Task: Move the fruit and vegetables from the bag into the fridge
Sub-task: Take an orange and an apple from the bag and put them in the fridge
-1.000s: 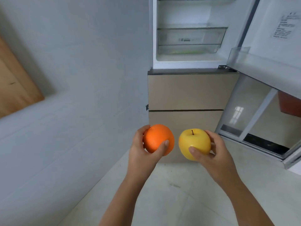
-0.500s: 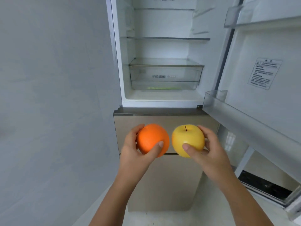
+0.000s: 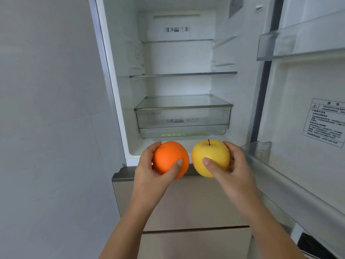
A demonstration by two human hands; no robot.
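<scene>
Your left hand (image 3: pixel 149 171) is wrapped around the orange (image 3: pixel 169 158) and your right hand (image 3: pixel 233 169) around the yellow apple (image 3: pixel 214 156), just outside the open fridge (image 3: pixel 177 57), so either round fruit could roll off the glass shelf (image 3: pixel 183 104).

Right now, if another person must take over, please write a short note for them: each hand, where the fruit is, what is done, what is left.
Left hand: grip closed on the orange.
Right hand: grip closed on the yellow apple, stem up.
Both fruits are in front of the open fridge, just below its clear drawer, not yet inside.
Done: the door is open and both fruits are brought to the fridge.
Left: set both on a shelf or in the drawer. The shelves look bare; something green shows under the drawer. The bag is out of view.
</scene>
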